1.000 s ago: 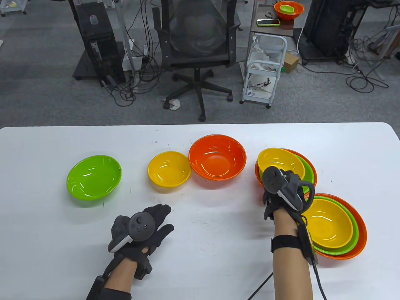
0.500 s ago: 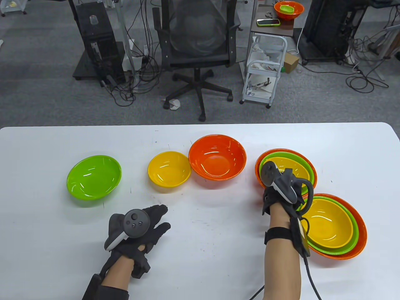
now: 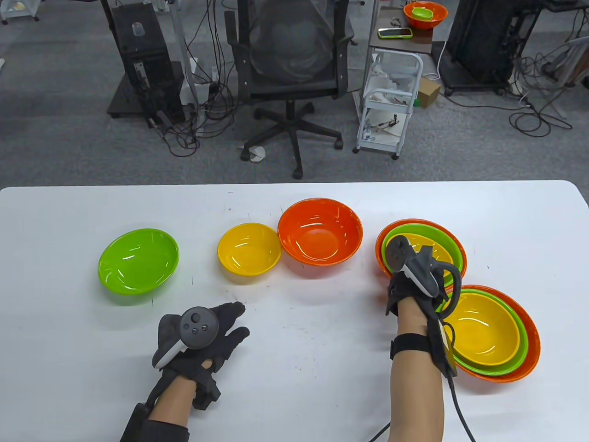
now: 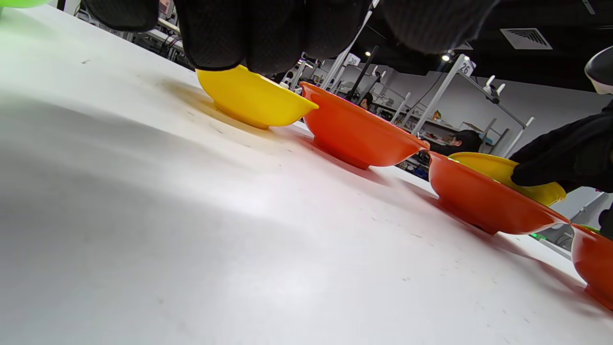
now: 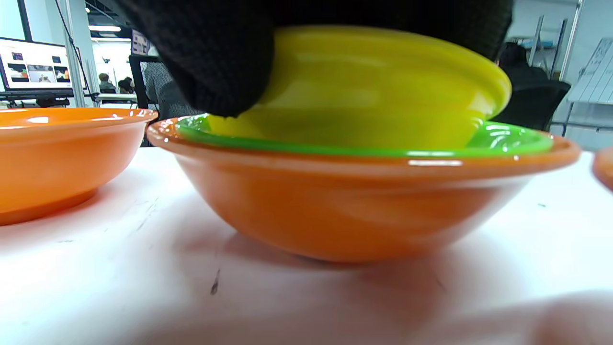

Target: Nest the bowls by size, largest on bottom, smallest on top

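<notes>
A stack [image 3: 455, 251] at right centre has an orange bowl [image 5: 359, 201] holding a green bowl [image 5: 503, 136] with a yellow bowl [image 5: 383, 86] seated in it. My right hand [image 3: 399, 287] grips that yellow bowl's near rim; its fingers [image 5: 215, 57] lie over the rim. A second nested stack [image 3: 529, 340], orange, green and yellow, sits at the front right. Loose on the table are a green bowl [image 3: 138, 260], a small yellow bowl [image 3: 249, 248] and an orange bowl [image 3: 320, 231]. My left hand [image 3: 225, 327] rests flat on the table, empty, fingers spread.
The white table [image 3: 294, 368] ends at a far edge beyond the bowls. An office chair [image 3: 292, 60], a white cart [image 3: 389, 106] and cables stand on the floor behind it. The loose yellow bowl [image 4: 254, 98] and orange bowl [image 4: 359, 134] almost touch.
The yellow bowl, held raised and tilted over the stack a second ago, has come down into the green bowl. My left hand has slid slightly left and nearer.
</notes>
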